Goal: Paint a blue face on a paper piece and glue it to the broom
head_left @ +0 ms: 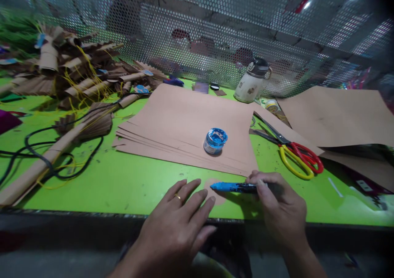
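The right grip point(278, 204) pinches a blue-coated, pen-shaped tool point(234, 187) over a round brown-paper disc point(220, 198), while the left grip point(177, 224), spread at the disc's edge, probably steadies it.

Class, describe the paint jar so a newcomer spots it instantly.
On the green table lies a stack of brown paper sheets. Standing on it is a small open paint jar, smeared blue, unlike the taller dark-lidded bottle farther back.

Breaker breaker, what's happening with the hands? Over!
Right hand holding blue-tipped tool over paper disc. Left hand at disc's edge. Open blue jar just beyond.
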Available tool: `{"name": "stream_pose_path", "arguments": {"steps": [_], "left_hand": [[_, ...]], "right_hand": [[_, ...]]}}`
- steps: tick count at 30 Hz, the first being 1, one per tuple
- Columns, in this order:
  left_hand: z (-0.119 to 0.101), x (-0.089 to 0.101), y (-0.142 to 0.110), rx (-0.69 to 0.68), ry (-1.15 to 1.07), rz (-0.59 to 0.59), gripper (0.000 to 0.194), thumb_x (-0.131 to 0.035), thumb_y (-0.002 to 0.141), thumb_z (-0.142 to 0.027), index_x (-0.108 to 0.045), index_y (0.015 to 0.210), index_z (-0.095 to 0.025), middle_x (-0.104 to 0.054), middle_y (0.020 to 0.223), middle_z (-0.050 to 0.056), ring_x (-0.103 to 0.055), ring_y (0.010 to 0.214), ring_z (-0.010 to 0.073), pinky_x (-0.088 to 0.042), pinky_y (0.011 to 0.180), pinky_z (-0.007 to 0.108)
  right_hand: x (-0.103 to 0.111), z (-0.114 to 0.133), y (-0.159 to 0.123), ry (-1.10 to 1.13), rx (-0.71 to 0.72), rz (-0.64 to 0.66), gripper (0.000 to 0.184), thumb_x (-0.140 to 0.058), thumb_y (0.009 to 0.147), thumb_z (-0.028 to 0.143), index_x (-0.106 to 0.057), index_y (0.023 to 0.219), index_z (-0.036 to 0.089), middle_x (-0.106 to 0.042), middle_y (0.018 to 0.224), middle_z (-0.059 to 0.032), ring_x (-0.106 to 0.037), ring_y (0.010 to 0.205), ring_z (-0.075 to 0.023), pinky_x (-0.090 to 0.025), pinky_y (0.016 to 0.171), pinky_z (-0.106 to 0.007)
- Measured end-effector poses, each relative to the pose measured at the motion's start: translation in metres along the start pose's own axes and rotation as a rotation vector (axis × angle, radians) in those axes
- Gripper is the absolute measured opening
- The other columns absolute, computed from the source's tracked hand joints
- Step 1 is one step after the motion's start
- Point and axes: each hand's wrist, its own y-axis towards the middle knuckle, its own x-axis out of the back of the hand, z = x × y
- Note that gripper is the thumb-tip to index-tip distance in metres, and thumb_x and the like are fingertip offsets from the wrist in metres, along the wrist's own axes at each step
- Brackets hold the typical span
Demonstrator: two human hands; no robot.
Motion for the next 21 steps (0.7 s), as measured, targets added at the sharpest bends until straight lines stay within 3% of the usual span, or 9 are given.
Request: {"name": "stream_pose_path", "arguments": {"steps": [17,21], "left_hand": [[0.0003,-0.0017,-0.0015,-0.003,0.002,0.005,0.029,-0.058,0.094,-0.031,-0.066,0.118,-0.016,-0.071,0.111,0.008,-0.062,0.113,0.03,-0.052,0.093,0.048],[0.0,-0.0022,-0.0017,-0.002,0.001,-0.021,0.028,-0.056,0.095,-0.03,-0.066,0.117,-0.015,-0.072,0.109,0.008,-0.061,0.113,0.0297,-0.051,0.094,0.049]], "right_hand": [[0.0002,-0.0003,-0.0017,0.027,-0.01,0.005,0.008,-0.063,0.09,0.024,-0.068,0.085,0.023,-0.068,0.07,0.0012,-0.057,0.05,-0.0114,-0.045,0.046,-0.022],[-0.0017,0.0042,-0.0024,0.085,-0.039,-0.105,0.009,-0.064,0.091,0.025,-0.067,0.083,0.022,-0.068,0.073,0.0006,-0.06,0.054,-0.0121,-0.048,0.051,-0.023]]}}
